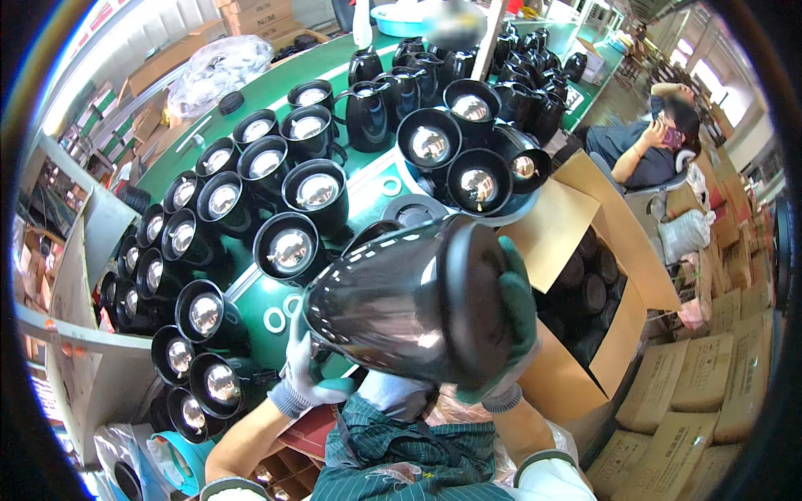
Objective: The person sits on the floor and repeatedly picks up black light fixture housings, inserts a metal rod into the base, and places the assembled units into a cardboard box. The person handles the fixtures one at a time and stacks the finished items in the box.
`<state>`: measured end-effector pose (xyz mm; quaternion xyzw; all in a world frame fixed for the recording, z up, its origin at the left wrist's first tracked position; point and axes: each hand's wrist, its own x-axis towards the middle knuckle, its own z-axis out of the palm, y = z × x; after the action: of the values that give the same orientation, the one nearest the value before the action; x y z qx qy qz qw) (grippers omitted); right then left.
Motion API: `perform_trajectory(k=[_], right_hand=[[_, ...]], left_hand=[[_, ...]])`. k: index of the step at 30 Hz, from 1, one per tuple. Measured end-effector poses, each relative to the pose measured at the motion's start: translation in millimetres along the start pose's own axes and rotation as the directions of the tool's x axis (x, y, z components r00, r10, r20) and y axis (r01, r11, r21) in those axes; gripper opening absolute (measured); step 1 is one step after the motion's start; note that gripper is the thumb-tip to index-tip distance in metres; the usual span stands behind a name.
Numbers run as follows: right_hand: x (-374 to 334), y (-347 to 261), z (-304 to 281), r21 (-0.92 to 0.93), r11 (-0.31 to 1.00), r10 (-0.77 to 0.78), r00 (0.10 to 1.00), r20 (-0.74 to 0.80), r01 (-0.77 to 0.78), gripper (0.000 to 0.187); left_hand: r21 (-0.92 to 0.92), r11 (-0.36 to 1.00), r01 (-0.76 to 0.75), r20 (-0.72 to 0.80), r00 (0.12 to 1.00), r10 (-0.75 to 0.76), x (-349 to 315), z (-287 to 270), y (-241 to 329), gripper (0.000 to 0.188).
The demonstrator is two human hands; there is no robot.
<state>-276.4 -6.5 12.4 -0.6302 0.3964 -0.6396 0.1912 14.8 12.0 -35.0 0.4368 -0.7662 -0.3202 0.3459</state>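
Note:
A glossy black jug body [388,292] lies tilted on its side in front of me, between my two hands. At its narrower left end, my left hand [307,371], in a grey and green glove, grips near the rim. My right hand [520,321], gloved the same way, is wrapped round the wide dark base at the right end. The jug's mouth faces away to the left, so its inside is hidden. Just behind it, an open black jug with a shiny silver liner [291,248] stands on the green table [259,313].
Rows of black jugs with silver liners [224,200] fill the table's left. Finished-looking black jugs [368,113] stand farther back. White rings [274,319] lie nearby. At right, an open cardboard box [576,217] holds round black parts. A seated person [639,150] holds a phone beyond stacked cartons [685,376].

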Motion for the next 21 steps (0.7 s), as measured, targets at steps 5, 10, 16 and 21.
perform_trajectory(k=[5, 10, 16, 21], right_hand=[[-26.0, -7.3, -20.9, 0.1, 0.986, -0.142, 0.987, 0.073, 0.135, 0.065], [-56.6, -25.8, -55.7, -0.02, 0.962, -0.252, 0.908, 0.334, 0.274, 0.07], [-140.7, -41.8, -54.8, -0.253, 0.962, -0.032, 0.96, 0.278, 0.106, 0.086], [-179.1, -38.7, -88.9, -0.006, 0.919, 0.388, 0.904, 0.181, -0.394, 0.093]], left_hand=[[-0.691, 0.662, 0.291, -0.068, 0.885, -0.46, 0.7, 44.9, -13.1, 0.079], [-0.637, 0.741, 0.212, 0.08, 0.974, -0.211, 19.4, 26.9, 65.6, 0.117], [-0.451, 0.863, 0.226, 0.198, 0.969, -0.151, -11.7, 54.9, 91.4, 0.102], [-0.255, 0.953, 0.164, 0.184, 0.976, -0.119, -42.9, 85.9, 85.6, 0.095]])
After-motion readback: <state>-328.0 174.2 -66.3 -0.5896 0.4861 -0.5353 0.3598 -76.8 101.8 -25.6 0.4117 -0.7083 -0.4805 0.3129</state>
